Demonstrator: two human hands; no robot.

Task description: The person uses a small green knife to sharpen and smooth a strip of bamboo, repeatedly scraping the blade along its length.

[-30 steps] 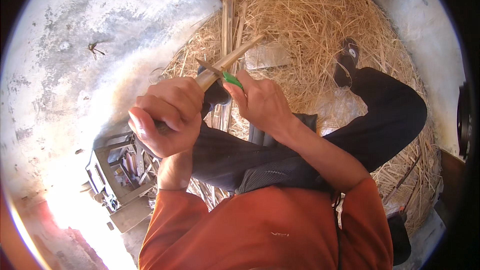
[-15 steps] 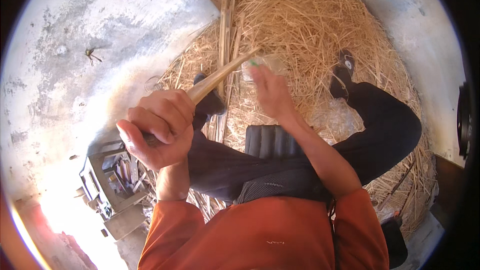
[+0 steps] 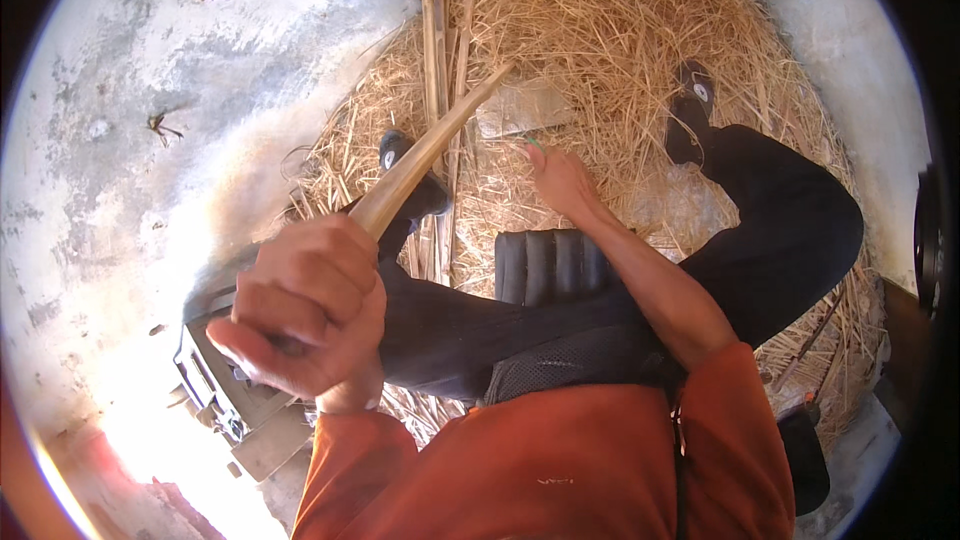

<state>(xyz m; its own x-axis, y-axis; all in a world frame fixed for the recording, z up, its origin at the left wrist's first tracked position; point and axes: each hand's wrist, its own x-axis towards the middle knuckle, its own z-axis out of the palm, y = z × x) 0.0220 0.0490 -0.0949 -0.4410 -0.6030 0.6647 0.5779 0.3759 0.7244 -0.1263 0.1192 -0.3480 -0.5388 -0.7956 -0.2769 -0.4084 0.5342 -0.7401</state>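
Note:
My left hand [image 3: 305, 305] is closed in a fist around the thick end of a pale, tapered piece of bamboo or wood [image 3: 425, 152]. The piece slants up and away to the right, and its thin tip stands over the straw. Right of it, apart from the piece, my right hand [image 3: 565, 183] is closed with the fingers pinched together. A small thing with a green part [image 3: 534, 145] shows at those fingertips; its kind cannot be made out. Below the right hand, a black ribbed pad [image 3: 550, 267] lies between my legs.
Loose straw [image 3: 620, 30] covers the floor ahead. Long flat strips [image 3: 432, 50] lie by my left foot, and a pale flat board [image 3: 525, 108] lies beyond my right hand. A wooden box-like frame [image 3: 235, 395] stands at the left, beside a whitewashed wall [image 3: 210, 70].
My right hand has drawn back, farther from the tip of the tapered piece. My left hand has come slightly nearer, still gripping it, and the view has shifted a little.

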